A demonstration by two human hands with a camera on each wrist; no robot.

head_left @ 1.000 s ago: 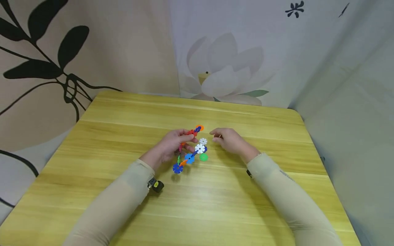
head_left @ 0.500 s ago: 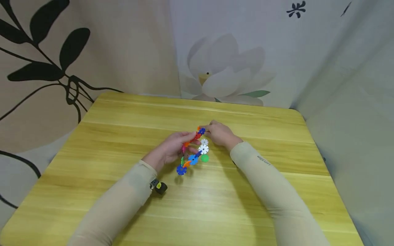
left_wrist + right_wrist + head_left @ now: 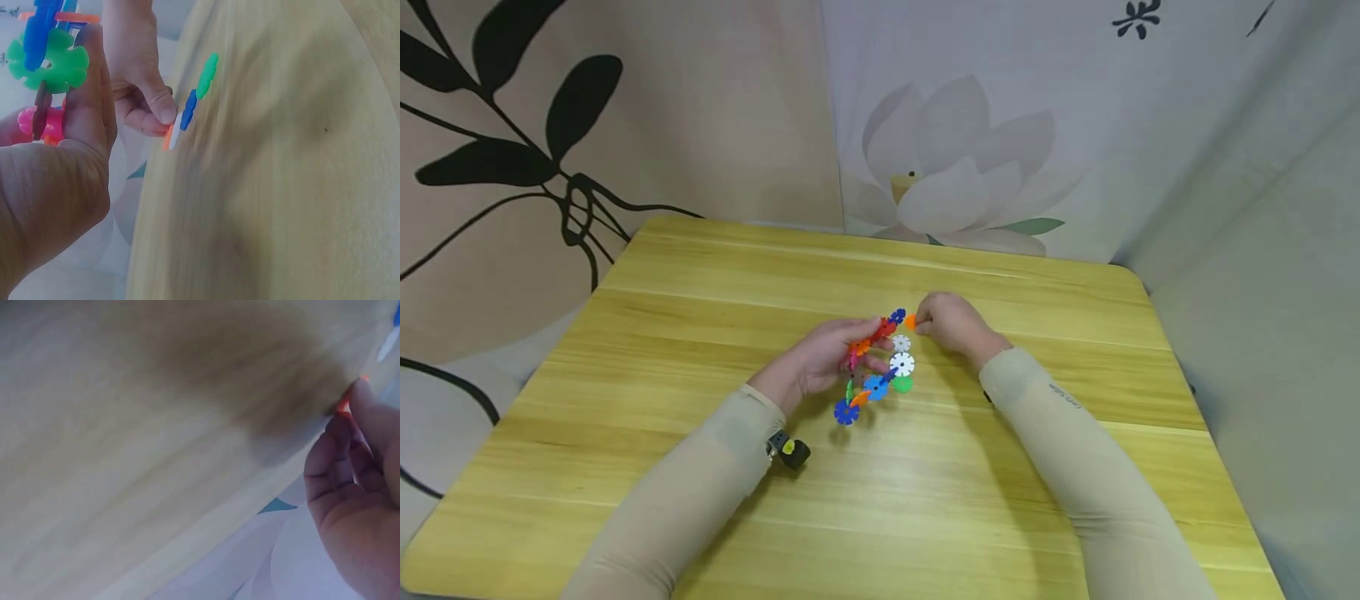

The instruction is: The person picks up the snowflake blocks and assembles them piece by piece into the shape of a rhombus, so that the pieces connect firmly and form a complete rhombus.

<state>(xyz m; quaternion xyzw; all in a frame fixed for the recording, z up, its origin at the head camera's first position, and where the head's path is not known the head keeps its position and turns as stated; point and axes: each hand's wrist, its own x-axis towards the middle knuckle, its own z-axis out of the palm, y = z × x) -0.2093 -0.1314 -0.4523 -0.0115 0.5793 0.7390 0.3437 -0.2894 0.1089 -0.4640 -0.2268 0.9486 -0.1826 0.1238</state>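
My left hand (image 3: 820,357) holds a chain of colourful notched plastic discs, its thumb on a red disc (image 3: 886,327). A dark blue disc (image 3: 898,316) stands at the chain's upper end. White discs (image 3: 902,364), a green disc (image 3: 902,384) and a blue disc (image 3: 847,412) hang lower, curving round below the fingers. Just right of the upper end, my right hand (image 3: 953,327) pinches an orange disc (image 3: 911,322) between thumb and fingers. In the right wrist view, fingertips cover most of that orange disc (image 3: 344,405).
The chain is held above a wooden table (image 3: 880,517). Behind the table hangs a pale curtain (image 3: 745,117) printed with leaves and a flower. A small black camera (image 3: 793,452) sits on the left wrist.
The right hand came left to the chain's upper end, then drew back slightly right with the orange disc pinched. The orange disc now shows apart from the dark blue one.
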